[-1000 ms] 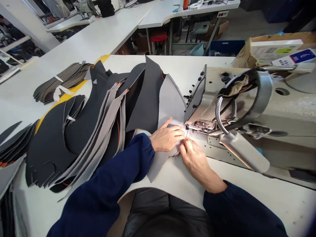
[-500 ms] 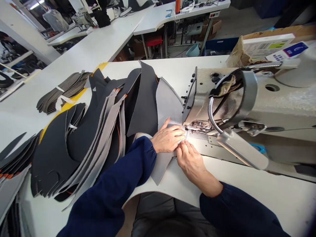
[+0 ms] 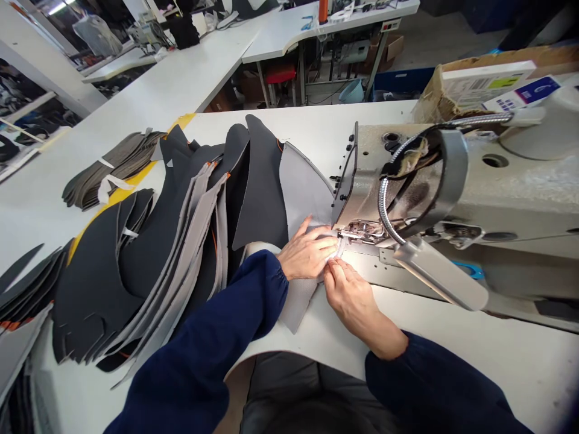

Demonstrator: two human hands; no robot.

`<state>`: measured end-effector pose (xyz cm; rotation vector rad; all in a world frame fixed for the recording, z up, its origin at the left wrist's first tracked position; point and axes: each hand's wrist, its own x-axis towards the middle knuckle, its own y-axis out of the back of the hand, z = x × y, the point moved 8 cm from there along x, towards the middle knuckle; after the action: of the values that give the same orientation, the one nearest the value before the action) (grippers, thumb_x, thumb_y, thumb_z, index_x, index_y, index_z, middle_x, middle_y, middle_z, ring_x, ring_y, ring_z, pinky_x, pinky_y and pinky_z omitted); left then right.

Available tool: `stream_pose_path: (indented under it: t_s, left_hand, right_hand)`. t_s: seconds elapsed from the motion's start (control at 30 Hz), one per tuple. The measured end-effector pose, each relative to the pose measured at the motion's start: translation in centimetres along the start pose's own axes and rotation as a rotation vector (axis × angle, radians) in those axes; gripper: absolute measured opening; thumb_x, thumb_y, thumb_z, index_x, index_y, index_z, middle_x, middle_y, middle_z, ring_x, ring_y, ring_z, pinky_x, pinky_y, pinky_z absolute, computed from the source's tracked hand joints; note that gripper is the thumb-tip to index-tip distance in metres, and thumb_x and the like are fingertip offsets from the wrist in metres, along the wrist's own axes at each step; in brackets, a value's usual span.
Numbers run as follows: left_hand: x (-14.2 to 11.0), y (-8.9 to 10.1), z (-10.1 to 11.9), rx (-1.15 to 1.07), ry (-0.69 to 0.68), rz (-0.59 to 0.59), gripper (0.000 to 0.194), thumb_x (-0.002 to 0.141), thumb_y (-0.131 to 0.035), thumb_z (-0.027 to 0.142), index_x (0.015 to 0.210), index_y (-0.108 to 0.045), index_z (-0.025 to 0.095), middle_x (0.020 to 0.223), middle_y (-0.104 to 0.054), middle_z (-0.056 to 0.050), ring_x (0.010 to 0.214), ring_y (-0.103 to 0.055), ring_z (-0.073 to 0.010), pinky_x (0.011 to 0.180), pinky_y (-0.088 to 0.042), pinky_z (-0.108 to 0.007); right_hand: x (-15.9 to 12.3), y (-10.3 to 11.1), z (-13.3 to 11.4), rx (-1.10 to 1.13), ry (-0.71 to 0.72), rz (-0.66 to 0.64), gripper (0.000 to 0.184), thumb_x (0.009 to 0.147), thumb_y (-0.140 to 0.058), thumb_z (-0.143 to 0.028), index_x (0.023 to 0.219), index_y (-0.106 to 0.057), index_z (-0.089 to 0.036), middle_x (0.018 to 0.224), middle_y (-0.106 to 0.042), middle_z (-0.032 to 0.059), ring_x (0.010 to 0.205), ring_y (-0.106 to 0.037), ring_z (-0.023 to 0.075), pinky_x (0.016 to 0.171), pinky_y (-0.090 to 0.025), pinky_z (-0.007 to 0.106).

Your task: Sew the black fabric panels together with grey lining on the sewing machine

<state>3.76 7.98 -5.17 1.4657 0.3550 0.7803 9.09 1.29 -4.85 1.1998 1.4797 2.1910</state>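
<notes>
Well, one grey panel (image 3: 303,193) is at the sewing machine (image 3: 479,181), its edge lying at the presser foot (image 3: 362,230) and its lower end hanging toward me on the near side of the machine. My left hand (image 3: 305,253) lies flat and spread on the panel just beside the foot. My right hand (image 3: 348,298) has its fingertips pinched together on the panel's edge, close against the left hand; whether thread is caught there too I cannot tell. Left of the machine, a tall fanned pile of black-and-grey panels (image 3: 94,283) lies on the bench (image 3: 316,123), far more pieces than the one under my hands, with orange marks showing here and there. Further left of the machine lies a bundle of olive-brown pieces (image 3: 111,163), bound with white strips. From here I cannot tell which pieces are stitched, and no seam shows clearly on the panel I hold. A lamp (image 3: 441,271) on a flexible neck bends down right of the foot, and a cardboard box (image 3: 436,102) sits behind the machine.
</notes>
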Motion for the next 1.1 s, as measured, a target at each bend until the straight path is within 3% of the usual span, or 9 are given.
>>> stream_pose_path:
  t_s: [0.27,0.67,1.1]
  left_hand:
    - [0.1,-0.2,-0.4,0.009,0.050,0.016,0.032,0.088,-0.046,0.020,0.114,-0.065,0.021,0.115,-0.066,-0.008,0.120,-0.050,-0.0265,0.115,0.003,-0.063]
    - [0.0,-0.1,-0.7,-0.017,0.063,0.057,0.031,0.090,-0.044,0.024,0.112,-0.067,0.021,0.120,-0.065,-0.005,0.120,-0.050,-0.0242,0.115,0.008,-0.060]
    - [0.8,0.1,-0.5,-0.013,0.161,0.178,0.031,0.086,-0.045,0.017,0.106,-0.069,0.017,0.109,-0.069,-0.008,0.113,-0.057,-0.0244,0.118,-0.015,-0.054]
  right_hand:
    - [0.0,0.2,0.0,0.006,0.019,-0.038,0.025,0.086,-0.043,-0.002,0.090,-0.067,-0.007,0.092,-0.065,0.0166,0.095,-0.060,0.0263,0.089,-0.047,0.036]
    - [0.4,-0.2,1.1,-0.005,-0.006,-0.034,0.023,0.085,-0.044,-0.003,0.079,-0.064,-0.013,0.087,-0.064,0.0134,0.083,-0.059,0.0224,0.079,-0.047,0.031]
    - [0.8,-0.5,2.5,-0.020,-0.017,0.017,0.024,0.086,-0.044,-0.004,0.073,-0.061,-0.015,0.082,-0.064,0.0091,0.076,-0.058,0.0183,0.069,-0.043,0.027]
